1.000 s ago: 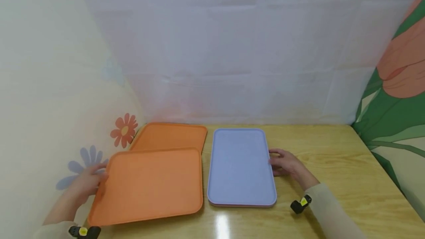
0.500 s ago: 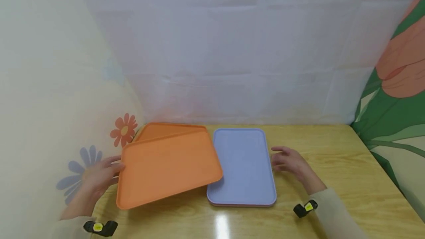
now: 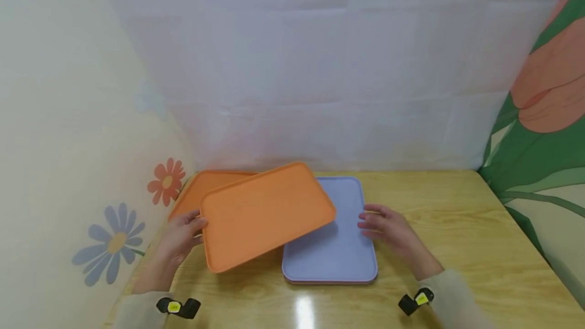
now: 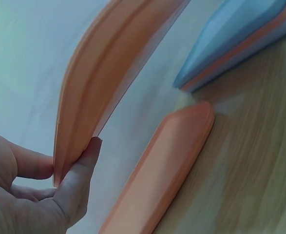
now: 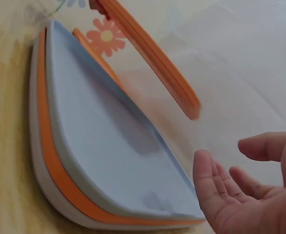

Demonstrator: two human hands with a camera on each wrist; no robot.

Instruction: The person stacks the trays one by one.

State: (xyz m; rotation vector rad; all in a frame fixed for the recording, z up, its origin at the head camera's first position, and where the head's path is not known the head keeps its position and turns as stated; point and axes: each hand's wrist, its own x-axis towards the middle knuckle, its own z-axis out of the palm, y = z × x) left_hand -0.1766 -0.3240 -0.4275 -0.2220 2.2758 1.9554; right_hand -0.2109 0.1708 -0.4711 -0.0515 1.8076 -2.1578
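My left hand [image 3: 178, 237] pinches an orange tray [image 3: 267, 217] at its left short edge, thumb on one face and fingers on the other in the left wrist view. Tilted and raised, this tray overlaps the left part of a light blue tray [image 3: 340, 253] in the head view and casts a shadow on it. The blue tray tops a stack; an orange tray [image 5: 60, 180] and a pale one [image 5: 35, 165] show beneath it in the right wrist view. Beside the stack's right edge is my right hand [image 3: 388, 230], fingers spread and relaxed, holding nothing.
Another orange tray [image 3: 201, 189] lies flat at the back left of the wooden table [image 3: 434, 202], partly hidden by the raised one. A white cloth [image 3: 292, 90] hangs behind, with flower-printed sheets at the left and right sides.
My left hand has carried the orange tray rightward from the left side, up over the blue tray, and turned it askew. My right hand has stayed near the stack's right edge.
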